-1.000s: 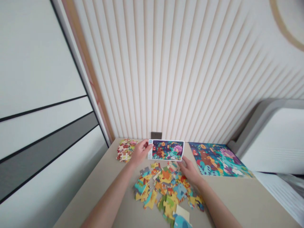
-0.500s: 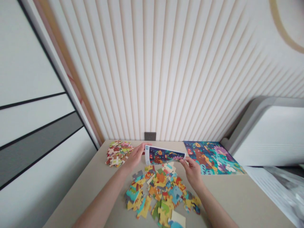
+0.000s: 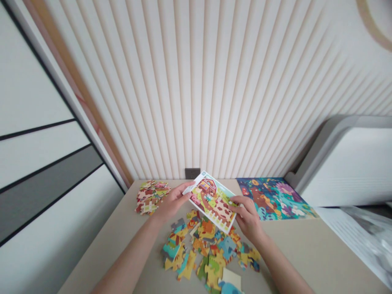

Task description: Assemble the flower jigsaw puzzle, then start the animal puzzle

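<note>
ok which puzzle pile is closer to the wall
The reddish pile, left of the held card; the bigger, mostly yellow pile lies nearer the camera.

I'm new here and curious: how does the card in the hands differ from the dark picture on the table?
The card is held tilted between the left hand and right hand; the dark picture lies flat on the table. The card looks smaller and brighter; the dark picture looks larger, with much deep blue. Both are colourful illustrations.
</note>
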The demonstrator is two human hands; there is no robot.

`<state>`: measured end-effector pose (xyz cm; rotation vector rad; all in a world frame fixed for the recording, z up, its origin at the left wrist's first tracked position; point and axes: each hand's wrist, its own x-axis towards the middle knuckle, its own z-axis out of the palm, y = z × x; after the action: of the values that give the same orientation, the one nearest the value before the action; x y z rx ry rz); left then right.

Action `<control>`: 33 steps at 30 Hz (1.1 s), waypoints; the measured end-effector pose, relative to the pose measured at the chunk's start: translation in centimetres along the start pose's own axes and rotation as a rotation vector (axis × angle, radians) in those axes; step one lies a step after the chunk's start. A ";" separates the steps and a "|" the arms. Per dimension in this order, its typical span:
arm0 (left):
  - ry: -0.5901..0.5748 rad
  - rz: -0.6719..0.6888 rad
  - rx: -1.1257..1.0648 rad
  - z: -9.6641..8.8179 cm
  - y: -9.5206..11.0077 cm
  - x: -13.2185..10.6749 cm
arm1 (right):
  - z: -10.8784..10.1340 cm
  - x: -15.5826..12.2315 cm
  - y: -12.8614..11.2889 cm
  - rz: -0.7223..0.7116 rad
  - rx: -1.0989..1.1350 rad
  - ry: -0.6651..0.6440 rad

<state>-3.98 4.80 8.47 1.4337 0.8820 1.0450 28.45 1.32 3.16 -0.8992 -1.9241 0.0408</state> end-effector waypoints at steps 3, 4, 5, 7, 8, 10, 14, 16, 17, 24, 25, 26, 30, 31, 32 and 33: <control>0.035 0.050 -0.007 0.1 -0.2 0.1 | 0.9 0.1 -0.3 0.225 0.035 0.110; 0.048 0.070 0.004 0.2 -0.4 0.2 | 1.3 0.1 -0.4 0.309 0.092 0.152; 0.062 0.088 0.022 0.2 -0.5 0.2 | 1.5 0.2 -0.5 0.390 0.178 0.185; 0.092 0.115 0.070 0.4 -0.6 0.2 | 2.0 0.4 -0.7 0.542 0.389 0.214; 0.110 0.125 0.092 0.5 -0.6 0.2 | 2.1 0.5 -0.8 0.604 0.490 0.222; 0.155 0.142 0.116 0.6 -0.6 0.2 | 2.2 0.8 -1.0 0.687 0.642 0.239; 0.286 0.183 0.121 0.9 -0.8 0.2 | 2.5 1.2 -1.9 0.678 0.817 0.098; 0.302 0.198 0.143 1.0 -0.9 0.2 | 2.7 1.2 -2.6 0.663 0.820 0.005; 0.290 0.203 0.162 1.0 -0.8 0.2 | 2.9 1.1 -2.9 0.664 0.787 -0.002; 0.149 0.211 0.331 0.8 0.0 -0.7 | 1.8 0.9 -3.2 0.535 0.495 0.319; 0.138 0.194 0.321 0.9 0.1 -0.8 | 1.6 0.9 -3.1 0.489 0.478 0.319; 0.131 0.172 0.285 1.0 0.1 -0.9 | 1.4 1.0 -3.0 0.456 0.464 0.301; 0.162 0.050 0.029 1.7 -0.3 -0.5 | 1.6 0.8 -2.1 0.557 0.476 0.233; 0.183 0.013 -0.035 1.9 -0.5 -0.3 | 1.8 0.6 -1.8 0.615 0.497 0.227; 0.194 -0.026 -0.098 2.0 -0.8 -0.2 | 2.0 0.4 -1.5 0.667 0.514 0.224; 0.191 -0.062 -0.152 2.2 -1.1 -0.1 | 2.2 0.3 -1.1 0.709 0.524 0.227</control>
<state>-1.93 4.15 7.34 1.1875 0.9556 1.1902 25.98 1.39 2.62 -1.1112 -1.2143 0.7882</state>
